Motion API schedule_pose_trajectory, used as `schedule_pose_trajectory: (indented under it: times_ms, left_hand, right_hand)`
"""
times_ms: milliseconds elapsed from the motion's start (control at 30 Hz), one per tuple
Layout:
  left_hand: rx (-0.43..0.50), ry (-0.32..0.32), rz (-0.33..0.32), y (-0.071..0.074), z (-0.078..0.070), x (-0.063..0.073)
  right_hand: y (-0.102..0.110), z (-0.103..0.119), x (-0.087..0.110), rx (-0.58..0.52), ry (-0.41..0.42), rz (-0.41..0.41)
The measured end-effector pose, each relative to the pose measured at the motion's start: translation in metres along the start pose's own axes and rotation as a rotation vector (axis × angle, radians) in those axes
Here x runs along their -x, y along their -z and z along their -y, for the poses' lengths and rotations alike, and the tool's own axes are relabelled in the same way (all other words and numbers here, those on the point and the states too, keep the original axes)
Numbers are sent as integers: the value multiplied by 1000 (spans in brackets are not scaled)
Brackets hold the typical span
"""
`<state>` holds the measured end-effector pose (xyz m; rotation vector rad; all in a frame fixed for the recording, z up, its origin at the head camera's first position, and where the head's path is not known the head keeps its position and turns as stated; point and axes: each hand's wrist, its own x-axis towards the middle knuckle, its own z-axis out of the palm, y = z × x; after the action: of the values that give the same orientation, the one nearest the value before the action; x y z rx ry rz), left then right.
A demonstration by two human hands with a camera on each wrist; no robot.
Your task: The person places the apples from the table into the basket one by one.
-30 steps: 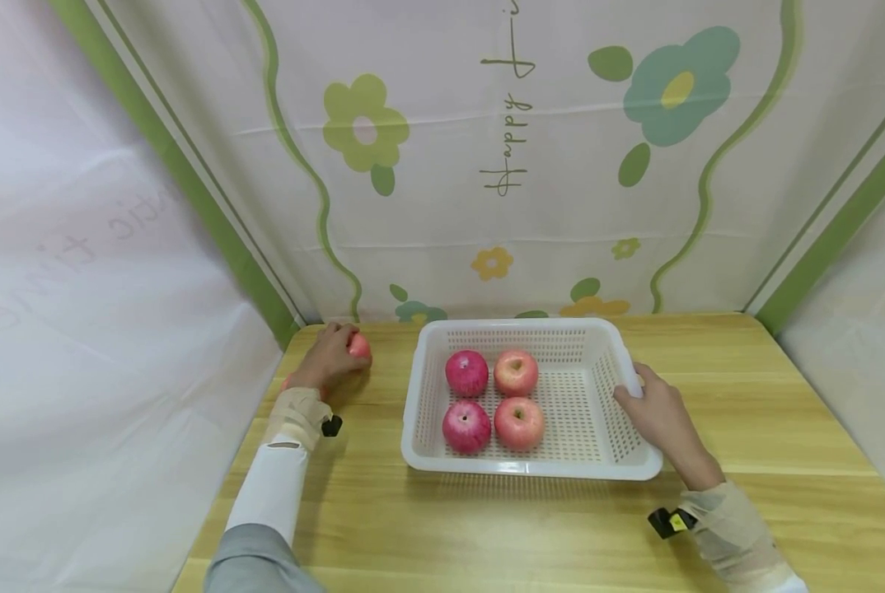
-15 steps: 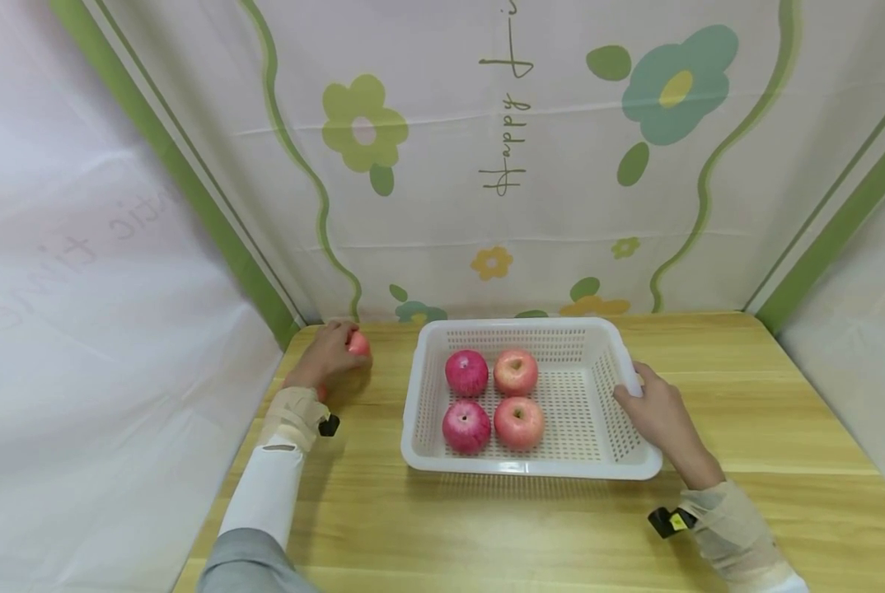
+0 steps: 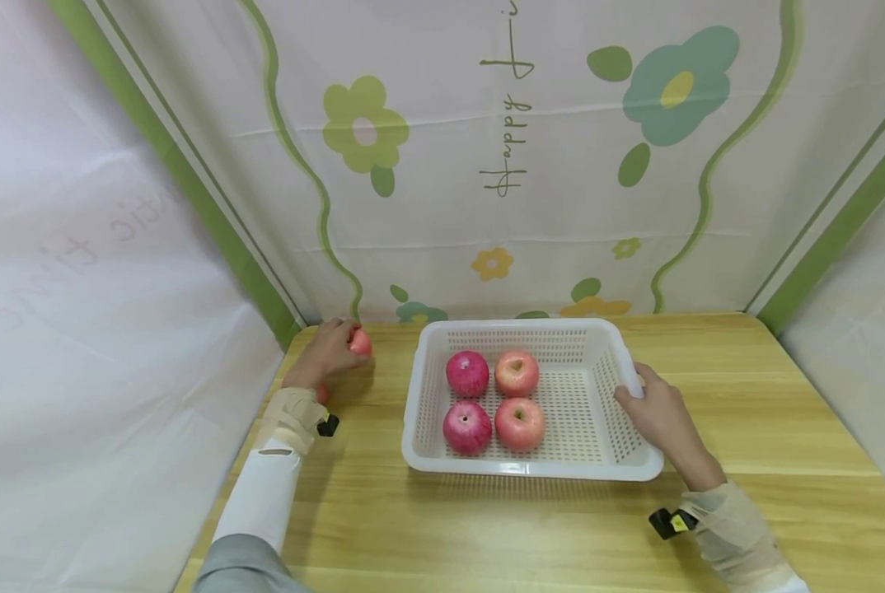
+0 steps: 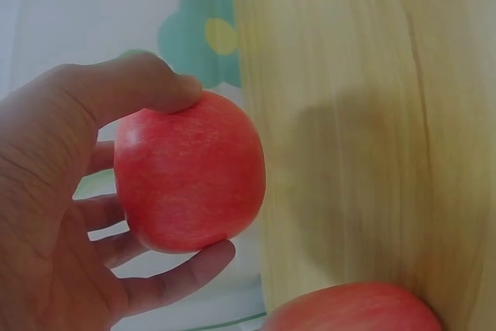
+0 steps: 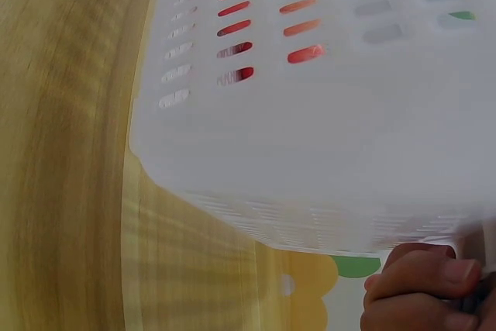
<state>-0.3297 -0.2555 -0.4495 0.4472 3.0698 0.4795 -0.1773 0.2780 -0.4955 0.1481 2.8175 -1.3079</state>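
Observation:
At the far left of the table, my left hand (image 3: 329,352) grips a red apple (image 4: 190,172), its thumb and fingers curled round the sides. A second red apple (image 4: 356,309) lies on the wood close by, mostly hidden behind the wrist in the head view. My right hand (image 3: 653,409) holds the right rim of a white plastic basket (image 3: 531,468), thumb over the edge and fingers curled underneath. Two dark red apples (image 3: 467,427) sit on the basket's left side, beside two paler pink apples (image 3: 520,424). The basket's right part shows its bare slotted floor.
The wooden table (image 3: 479,535) meets a flowered white curtain (image 3: 442,206) along its back edge. Another white sheet (image 3: 116,329) hangs at the left, close to the left hand, and one more (image 3: 858,346) hangs at the right.
The left forearm has shifted slightly left and the hand a touch up with the apple, showing a bit more of the second apple. The right hand and basket stay put.

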Motion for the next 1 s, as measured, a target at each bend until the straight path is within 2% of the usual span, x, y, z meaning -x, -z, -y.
schedule_pose_trajectory:
  times_ms: [500, 667, 1000]
  left_hand:
    - [-27, -28, -14, 12, -5, 4]
    - [-27, -35, -29, 17, -11, 7]
    - [-58, -40, -17, 26, -19, 13]
  right_hand:
    - [-1, -4, -3, -18, 5, 6]
    - [-1, -3, -3, -23, 1, 7]
    - [0, -1, -1, -18, -8, 13]
